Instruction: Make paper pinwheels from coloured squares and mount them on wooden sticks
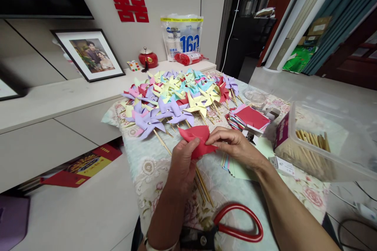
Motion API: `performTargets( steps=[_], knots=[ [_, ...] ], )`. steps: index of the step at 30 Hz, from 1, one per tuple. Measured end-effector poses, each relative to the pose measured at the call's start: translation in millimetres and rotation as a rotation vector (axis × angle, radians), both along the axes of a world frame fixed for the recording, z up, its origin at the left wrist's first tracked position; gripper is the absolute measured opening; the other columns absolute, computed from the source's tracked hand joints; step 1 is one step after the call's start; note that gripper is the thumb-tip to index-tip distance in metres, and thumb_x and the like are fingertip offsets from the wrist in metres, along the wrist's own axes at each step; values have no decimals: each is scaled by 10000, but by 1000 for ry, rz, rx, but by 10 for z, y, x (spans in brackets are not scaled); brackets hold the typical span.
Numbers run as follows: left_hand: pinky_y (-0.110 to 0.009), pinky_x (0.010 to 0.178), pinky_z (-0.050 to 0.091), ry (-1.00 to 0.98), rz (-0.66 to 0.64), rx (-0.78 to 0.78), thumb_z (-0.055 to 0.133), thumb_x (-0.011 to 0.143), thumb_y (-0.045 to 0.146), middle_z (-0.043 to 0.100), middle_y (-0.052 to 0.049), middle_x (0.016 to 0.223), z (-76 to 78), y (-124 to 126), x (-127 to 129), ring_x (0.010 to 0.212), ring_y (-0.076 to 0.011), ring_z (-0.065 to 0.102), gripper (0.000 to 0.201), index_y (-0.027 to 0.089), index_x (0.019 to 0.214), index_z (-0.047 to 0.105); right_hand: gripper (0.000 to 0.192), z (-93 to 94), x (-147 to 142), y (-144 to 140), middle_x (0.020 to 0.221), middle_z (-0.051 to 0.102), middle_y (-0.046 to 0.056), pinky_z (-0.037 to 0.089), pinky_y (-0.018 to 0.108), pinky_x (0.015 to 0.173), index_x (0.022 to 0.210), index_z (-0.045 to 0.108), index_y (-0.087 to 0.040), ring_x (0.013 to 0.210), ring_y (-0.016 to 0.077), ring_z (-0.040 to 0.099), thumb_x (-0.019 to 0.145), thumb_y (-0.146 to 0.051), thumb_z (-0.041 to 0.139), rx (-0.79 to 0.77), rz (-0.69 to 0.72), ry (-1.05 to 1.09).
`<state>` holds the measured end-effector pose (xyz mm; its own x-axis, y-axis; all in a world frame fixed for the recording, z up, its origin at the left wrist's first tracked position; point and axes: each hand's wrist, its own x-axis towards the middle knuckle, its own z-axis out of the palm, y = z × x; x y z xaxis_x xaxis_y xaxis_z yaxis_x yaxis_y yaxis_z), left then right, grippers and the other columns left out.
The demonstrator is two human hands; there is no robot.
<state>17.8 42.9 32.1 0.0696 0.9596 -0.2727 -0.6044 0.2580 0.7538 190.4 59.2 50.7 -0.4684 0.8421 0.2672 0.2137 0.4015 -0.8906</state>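
Between my two hands is a red paper sheet [196, 132], partly folded in toward its middle. My left hand [186, 159] grips it from the lower left, thumb pressed on the paper's centre. With thumb and fingertips together, my right hand [232, 143] pinches the paper's right side. Several wooden sticks [203, 184] lie on the table just under my left hand. Beyond the paper spreads a crowd of finished paper pinwheels [171, 111] in purple, yellow, blue, pink and red, on sticks. Red-handled scissors [238, 223] lie near the front edge, their blades partly behind my left forearm.
Right of my hands are a stack of coloured paper squares [250, 117], pale green sheets [266, 147], a small open box [253, 132] and a small white box [282, 166]. A clear plastic bin [312, 160] holds sticks. A cabinet [73, 98] borders the flowered tablecloth [153, 168].
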Motion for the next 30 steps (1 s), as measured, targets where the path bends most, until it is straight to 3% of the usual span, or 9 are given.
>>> performTargets(
  steps=[5,13,20,30],
  knots=[
    [-239,644,466,1,3,-4,801,623,253,702,-14,689,3,8,31,623,-132,592,238,146,824,732,155,12,-17,-15,891,678,38,466,314,763,893,753,-219,824,178,618,907,-347,667,-31,-34,-36],
    [-282,673,489,95,53,-4,803,613,240,696,2,671,-115,15,61,633,-161,638,273,139,845,702,143,57,-81,-46,731,611,-2,383,255,598,769,700,-186,652,131,498,858,-294,673,-145,-105,-55],
    [-289,678,495,16,50,-6,784,602,234,732,-22,722,-16,4,60,651,-178,654,261,163,842,709,147,23,-6,-20,916,679,38,443,311,746,960,757,-231,824,178,599,917,-272,623,-46,-51,-52],
    [-231,649,469,-13,75,-11,800,612,190,735,-20,699,-27,2,47,618,-122,610,227,130,810,705,158,15,-19,-13,893,679,46,456,333,763,910,749,-219,825,191,616,926,-339,647,-2,-7,-61]
  ],
)
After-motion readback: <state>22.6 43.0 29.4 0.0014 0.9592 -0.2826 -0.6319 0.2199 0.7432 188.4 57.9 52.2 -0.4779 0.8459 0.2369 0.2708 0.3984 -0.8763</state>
